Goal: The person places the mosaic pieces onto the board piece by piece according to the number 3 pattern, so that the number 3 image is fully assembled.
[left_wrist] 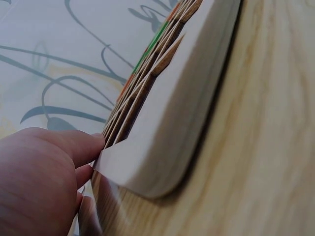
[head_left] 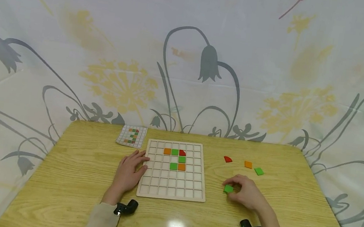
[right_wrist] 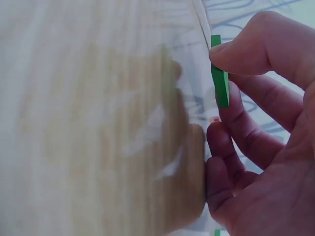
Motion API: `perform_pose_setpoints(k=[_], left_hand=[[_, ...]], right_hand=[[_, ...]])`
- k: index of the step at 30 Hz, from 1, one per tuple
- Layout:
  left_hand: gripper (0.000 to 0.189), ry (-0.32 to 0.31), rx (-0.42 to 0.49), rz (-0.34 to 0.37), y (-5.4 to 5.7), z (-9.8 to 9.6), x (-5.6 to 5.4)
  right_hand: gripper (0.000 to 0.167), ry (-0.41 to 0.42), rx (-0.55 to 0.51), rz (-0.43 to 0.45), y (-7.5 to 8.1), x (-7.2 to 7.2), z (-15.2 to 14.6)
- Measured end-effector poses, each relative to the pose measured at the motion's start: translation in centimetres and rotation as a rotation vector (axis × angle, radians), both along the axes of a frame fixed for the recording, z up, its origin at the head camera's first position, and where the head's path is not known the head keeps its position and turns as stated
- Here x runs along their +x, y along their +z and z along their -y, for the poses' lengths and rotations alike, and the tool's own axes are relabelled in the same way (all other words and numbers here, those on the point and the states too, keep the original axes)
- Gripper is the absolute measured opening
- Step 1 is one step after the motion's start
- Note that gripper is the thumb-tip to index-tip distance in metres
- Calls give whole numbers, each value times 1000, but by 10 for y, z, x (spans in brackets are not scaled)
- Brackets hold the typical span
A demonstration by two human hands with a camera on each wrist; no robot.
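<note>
Between the thumb and fingers of my right hand [head_left: 247,192] is a green square tile [head_left: 228,189], pinched to the right of the board; the right wrist view shows the green tile [right_wrist: 220,73] edge-on. My left hand [head_left: 129,171] rests at the left edge of the wooden grid board [head_left: 153,193], its fingers touching the rim. In the left wrist view the board's corner [left_wrist: 147,169] lies beside the thumb. Set in the board's upper cells are orange tiles [head_left: 167,151], several green tiles [head_left: 181,159] and a red quarter-round tile [head_left: 182,153].
Right of the board lie a loose red quarter-round tile [head_left: 228,159], an orange tile [head_left: 248,164] and a green tile [head_left: 259,171]. A printed pattern card [head_left: 124,140] sits behind my left hand. Patterned cloth [head_left: 184,91] rises behind the wooden table [head_left: 75,176].
</note>
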State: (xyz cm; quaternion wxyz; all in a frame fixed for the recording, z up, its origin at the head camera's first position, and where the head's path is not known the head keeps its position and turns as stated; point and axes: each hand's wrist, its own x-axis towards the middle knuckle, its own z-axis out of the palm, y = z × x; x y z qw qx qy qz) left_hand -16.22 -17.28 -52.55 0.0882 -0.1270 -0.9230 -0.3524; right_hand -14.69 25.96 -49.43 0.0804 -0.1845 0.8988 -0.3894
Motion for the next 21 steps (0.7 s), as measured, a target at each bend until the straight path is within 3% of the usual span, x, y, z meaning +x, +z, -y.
perform_pose_setpoints(k=[21], left_hand=[[29,4,3,21,0,0,-1]], right_hand=[[30,56,-36,-37,-1,-12,29]])
